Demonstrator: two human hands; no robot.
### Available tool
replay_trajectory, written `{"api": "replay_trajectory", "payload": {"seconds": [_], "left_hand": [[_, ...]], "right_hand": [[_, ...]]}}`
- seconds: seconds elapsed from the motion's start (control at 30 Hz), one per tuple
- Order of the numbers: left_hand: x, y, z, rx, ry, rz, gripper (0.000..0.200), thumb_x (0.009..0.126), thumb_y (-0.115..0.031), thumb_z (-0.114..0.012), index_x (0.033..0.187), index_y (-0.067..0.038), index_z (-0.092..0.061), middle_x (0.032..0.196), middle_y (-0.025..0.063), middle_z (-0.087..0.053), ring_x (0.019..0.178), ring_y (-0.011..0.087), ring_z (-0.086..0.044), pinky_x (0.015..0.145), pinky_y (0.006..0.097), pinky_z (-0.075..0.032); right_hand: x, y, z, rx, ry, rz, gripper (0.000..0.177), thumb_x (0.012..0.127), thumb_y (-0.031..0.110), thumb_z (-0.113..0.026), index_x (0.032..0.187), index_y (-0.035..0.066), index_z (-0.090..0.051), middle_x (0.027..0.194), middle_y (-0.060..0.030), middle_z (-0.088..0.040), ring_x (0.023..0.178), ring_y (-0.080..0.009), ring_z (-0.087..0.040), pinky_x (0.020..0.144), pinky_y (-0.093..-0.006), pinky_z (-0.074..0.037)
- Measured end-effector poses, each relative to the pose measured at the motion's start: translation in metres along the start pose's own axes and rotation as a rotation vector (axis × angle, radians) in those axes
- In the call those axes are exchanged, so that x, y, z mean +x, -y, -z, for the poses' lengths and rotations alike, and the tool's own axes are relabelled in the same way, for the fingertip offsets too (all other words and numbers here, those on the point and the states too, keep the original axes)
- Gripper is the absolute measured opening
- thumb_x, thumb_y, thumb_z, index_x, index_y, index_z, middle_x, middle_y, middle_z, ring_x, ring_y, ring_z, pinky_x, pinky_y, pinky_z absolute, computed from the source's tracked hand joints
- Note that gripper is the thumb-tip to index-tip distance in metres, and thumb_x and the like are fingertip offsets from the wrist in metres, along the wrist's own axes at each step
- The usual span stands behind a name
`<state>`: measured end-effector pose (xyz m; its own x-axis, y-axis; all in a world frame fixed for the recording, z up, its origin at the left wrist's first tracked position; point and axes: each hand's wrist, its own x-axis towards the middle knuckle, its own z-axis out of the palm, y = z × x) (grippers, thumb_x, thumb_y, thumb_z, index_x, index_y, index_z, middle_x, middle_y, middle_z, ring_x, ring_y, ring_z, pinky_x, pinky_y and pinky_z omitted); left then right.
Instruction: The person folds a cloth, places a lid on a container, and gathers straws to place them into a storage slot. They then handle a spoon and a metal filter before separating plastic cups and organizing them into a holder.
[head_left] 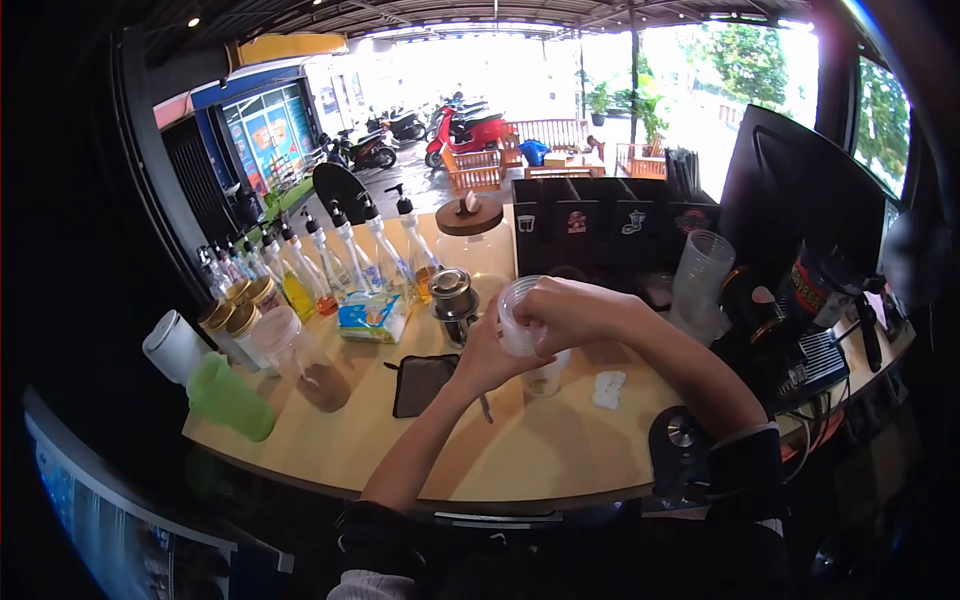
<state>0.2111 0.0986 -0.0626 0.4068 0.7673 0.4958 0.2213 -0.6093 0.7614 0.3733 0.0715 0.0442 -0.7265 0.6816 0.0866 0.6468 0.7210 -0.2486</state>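
Note:
Above the middle of the counter, a clear plastic cup (519,338) is held between both hands. My left hand (488,352) wraps round its left side. My right hand (560,312) is at the cup's rim, its fingers curled at the opening; whether they grip the rim or something inside is hidden. Below the cup stands a clear container (547,378) with something pale in it. Just left of my left hand is a metal drip filter (454,295). A dark square mat (424,386) lies on the counter to the left, and a crumpled white tissue (609,389) to the right.
Pump bottles (345,245) line the back left, with a wipes pack (370,317) before them. A green cup (231,397) and jars stand at the left. A black organizer (600,220) is behind, stacked clear cups (701,270) at right, a round black device (684,440) near the front edge.

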Motion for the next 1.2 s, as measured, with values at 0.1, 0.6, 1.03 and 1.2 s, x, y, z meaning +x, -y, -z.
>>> {"api": "replay_trajectory", "payload": {"seconds": [0.1,0.6,1.03,1.2], "left_hand": [[0.0,0.006,-0.002,0.037,-0.033,-0.058,0.109,0.053,-0.031,-0.086,0.139,-0.001,-0.026,0.115,0.0158,-0.059,0.103,0.0262,-0.061,0.088,0.0365,-0.05],[0.002,0.01,-0.009,0.005,0.029,-0.09,0.095,0.058,-0.03,-0.085,0.132,-0.001,-0.034,0.116,0.0175,-0.057,0.106,0.0266,-0.059,0.091,0.038,-0.048],[0.007,0.014,-0.012,-0.166,-0.11,-0.128,0.108,0.064,-0.031,-0.083,0.141,0.002,-0.016,0.126,0.0219,-0.048,0.118,0.0281,-0.05,0.099,0.0381,-0.04],[0.007,0.013,-0.016,-0.127,-0.074,-0.216,0.113,0.064,-0.034,-0.083,0.142,0.002,-0.01,0.131,0.0239,-0.043,0.121,0.0302,-0.047,0.102,0.0401,-0.037]], "right_hand": [[-0.003,0.001,-0.003,-0.039,-0.037,0.013,0.029,0.058,0.011,-0.065,0.085,-0.001,-0.061,0.079,-0.0188,-0.062,0.078,-0.0337,-0.062,0.07,-0.0401,-0.049],[-0.021,-0.007,-0.018,-0.123,-0.246,-0.002,0.025,0.076,0.01,-0.054,0.098,-0.003,-0.052,0.092,-0.021,-0.06,0.086,-0.0366,-0.061,0.075,-0.0441,-0.049],[-0.029,-0.01,-0.047,-0.404,-0.546,0.125,0.022,0.078,0.012,-0.06,0.098,0.004,-0.052,0.092,-0.0094,-0.059,0.09,-0.0268,-0.059,0.084,-0.0377,-0.043],[-0.036,-0.007,-0.027,-0.467,-0.695,0.045,0.02,0.079,0.013,-0.058,0.096,0.005,-0.052,0.093,-0.009,-0.059,0.092,-0.0267,-0.057,0.087,-0.0391,-0.038]]}}
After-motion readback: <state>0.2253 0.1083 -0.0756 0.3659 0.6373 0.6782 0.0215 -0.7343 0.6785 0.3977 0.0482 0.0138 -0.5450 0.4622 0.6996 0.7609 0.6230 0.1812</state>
